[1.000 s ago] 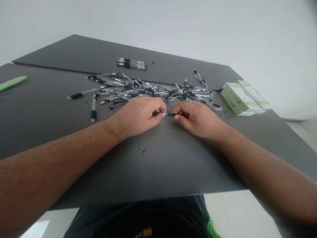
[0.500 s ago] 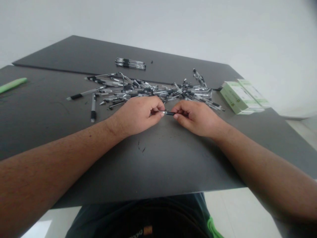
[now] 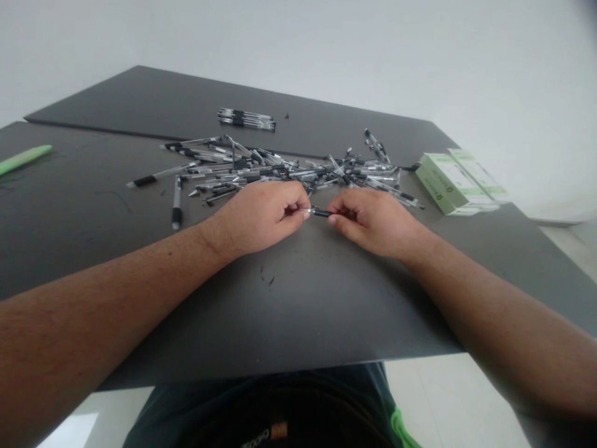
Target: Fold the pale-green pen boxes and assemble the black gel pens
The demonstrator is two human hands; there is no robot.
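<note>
Between my two hands is a pen [image 3: 319,213] with a black grip and a clear barrel, held roughly level above the near part of the table. My left hand [image 3: 268,214] is closed, its thumb and forefinger pinching the clear end. My right hand [image 3: 370,221] is closed too, with thumb and fingertips on the black grip end. Both pen ends are hidden in the fingers. Just beyond my hands lies a loose heap of similar pens [image 3: 261,168] and pen parts, pointing in many directions.
A tidy row of pens [image 3: 246,119] lies at the back of the dark grey table [image 3: 298,311]. Green and white boxes [image 3: 454,183] stand at the right. A light green long object [image 3: 25,158] rests at the far left. One pen [image 3: 176,202] lies near my left forearm.
My right hand has shifted very slightly to the right along the pen, so a bit more of the black grip shows. My left hand stays in place.
</note>
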